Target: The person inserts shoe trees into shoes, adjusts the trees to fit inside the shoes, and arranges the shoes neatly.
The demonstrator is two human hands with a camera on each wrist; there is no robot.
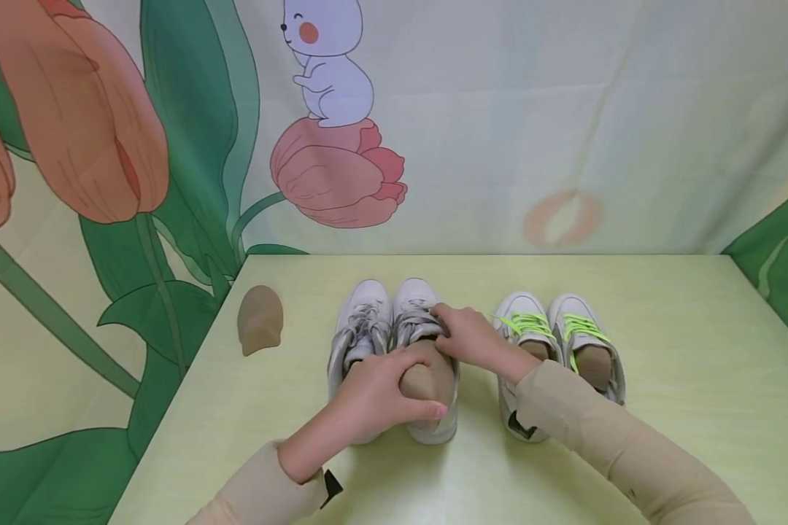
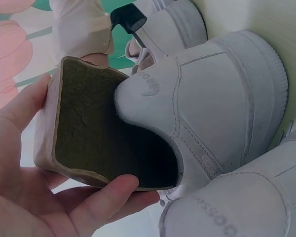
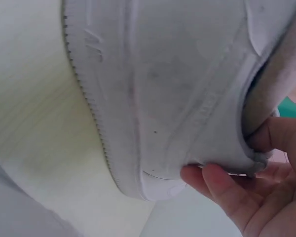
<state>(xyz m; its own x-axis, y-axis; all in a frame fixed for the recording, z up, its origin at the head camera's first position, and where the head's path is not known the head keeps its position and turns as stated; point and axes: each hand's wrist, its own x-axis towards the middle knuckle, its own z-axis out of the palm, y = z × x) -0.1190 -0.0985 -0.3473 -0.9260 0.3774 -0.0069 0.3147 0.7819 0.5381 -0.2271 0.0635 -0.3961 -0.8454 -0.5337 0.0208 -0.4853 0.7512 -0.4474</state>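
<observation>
In the head view, a pair of white sneakers with grey laces stands in the middle, toes pointing away. My left hand (image 1: 376, 394) grips a hollow brown shoe insert (image 1: 442, 373) at its open rear end, thumb on one side and fingers on the other. The insert's front part is hidden inside the right-hand sneaker (image 1: 415, 290) of this pair. My right hand (image 1: 471, 337) pinches that sneaker's collar beside the laces, with the thumb inside the opening and fingertips on the outer side (image 3: 187, 113). Beside it stands the left-hand sneaker (image 1: 369, 293), partly covered by my left hand.
A second brown insert (image 1: 260, 321) lies alone at the table's left. To the right stands another pair of white sneakers (image 1: 522, 302) with neon green laces and brown inserts in them, partly under my right sleeve. A printed cloth (image 1: 473, 146) hangs behind the table (image 1: 709, 328).
</observation>
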